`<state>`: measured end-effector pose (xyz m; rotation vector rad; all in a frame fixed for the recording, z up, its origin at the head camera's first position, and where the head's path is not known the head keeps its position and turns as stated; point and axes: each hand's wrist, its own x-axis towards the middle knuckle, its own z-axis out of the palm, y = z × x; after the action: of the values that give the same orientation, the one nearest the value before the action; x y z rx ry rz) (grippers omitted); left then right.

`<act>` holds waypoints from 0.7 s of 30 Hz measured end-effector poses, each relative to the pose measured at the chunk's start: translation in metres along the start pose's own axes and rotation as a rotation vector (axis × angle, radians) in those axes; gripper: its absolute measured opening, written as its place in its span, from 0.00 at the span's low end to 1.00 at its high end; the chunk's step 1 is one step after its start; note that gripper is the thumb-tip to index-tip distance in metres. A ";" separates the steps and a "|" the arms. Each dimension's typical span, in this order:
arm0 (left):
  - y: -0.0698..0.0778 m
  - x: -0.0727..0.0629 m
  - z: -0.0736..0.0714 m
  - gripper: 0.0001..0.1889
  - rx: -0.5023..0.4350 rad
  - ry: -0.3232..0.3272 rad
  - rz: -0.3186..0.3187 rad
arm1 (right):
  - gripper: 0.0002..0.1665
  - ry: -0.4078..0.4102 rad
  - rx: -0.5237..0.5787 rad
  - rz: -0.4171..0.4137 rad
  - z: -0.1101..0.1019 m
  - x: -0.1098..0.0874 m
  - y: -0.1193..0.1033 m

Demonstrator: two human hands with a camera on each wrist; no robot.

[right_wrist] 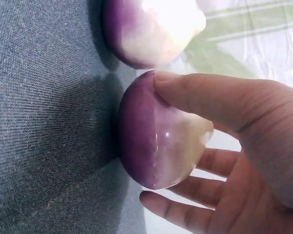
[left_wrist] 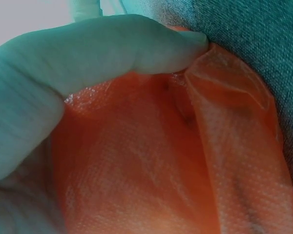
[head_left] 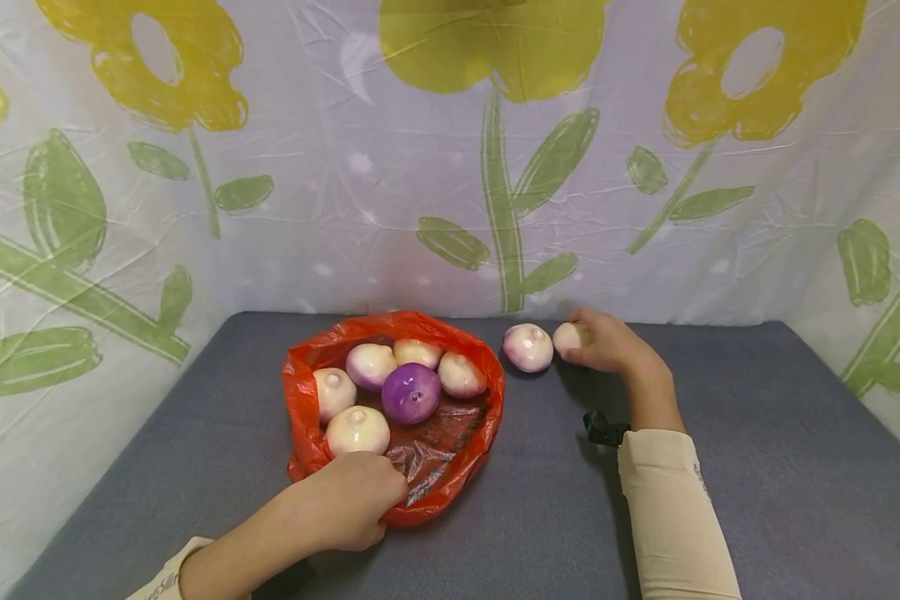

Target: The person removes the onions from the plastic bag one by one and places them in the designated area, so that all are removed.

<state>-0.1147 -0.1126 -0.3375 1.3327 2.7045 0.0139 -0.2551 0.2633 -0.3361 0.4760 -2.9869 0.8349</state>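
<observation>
A red plastic bag [head_left: 456, 500] lies spread open with several white-and-purple onions in it, one [head_left: 411, 393] showing its deep purple side. My left hand [head_left: 345, 498] pinches the bag's near rim; the left wrist view has the thumb [left_wrist: 136, 46] pressed on the thin red film [left_wrist: 136, 161]. At the back, right of the bag, my right hand [head_left: 609, 342] holds a purple-and-white onion [right_wrist: 158, 134] low over the table. Its thumb [right_wrist: 200, 92] is on one side, with the fingers [right_wrist: 185, 209] round the other. A second onion [head_left: 528, 347] sits just left of it.
The grey cloth-covered table [head_left: 540, 517] runs back to a white curtain [head_left: 307, 183] with painted yellow flowers. A black wrist device [head_left: 603, 429] is on the right wrist, above the tabletop.
</observation>
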 end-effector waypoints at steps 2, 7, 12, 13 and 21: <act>0.000 0.000 0.000 0.11 -0.005 -0.005 -0.004 | 0.33 0.000 0.000 0.005 0.001 0.000 0.000; -0.001 0.002 0.002 0.11 -0.007 -0.012 -0.011 | 0.34 -0.014 0.012 0.012 0.000 0.000 0.000; -0.001 0.002 0.002 0.11 -0.004 -0.010 -0.009 | 0.37 -0.029 0.038 0.022 -0.002 0.000 0.001; -0.001 0.002 0.002 0.11 -0.003 -0.010 -0.008 | 0.37 -0.032 0.041 0.021 -0.002 -0.001 0.001; -0.002 0.002 0.003 0.11 -0.014 -0.018 -0.013 | 0.36 -0.038 0.076 0.002 -0.005 -0.002 -0.002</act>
<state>-0.1166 -0.1123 -0.3407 1.3049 2.6928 0.0195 -0.2535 0.2653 -0.3307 0.4963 -2.9997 0.9527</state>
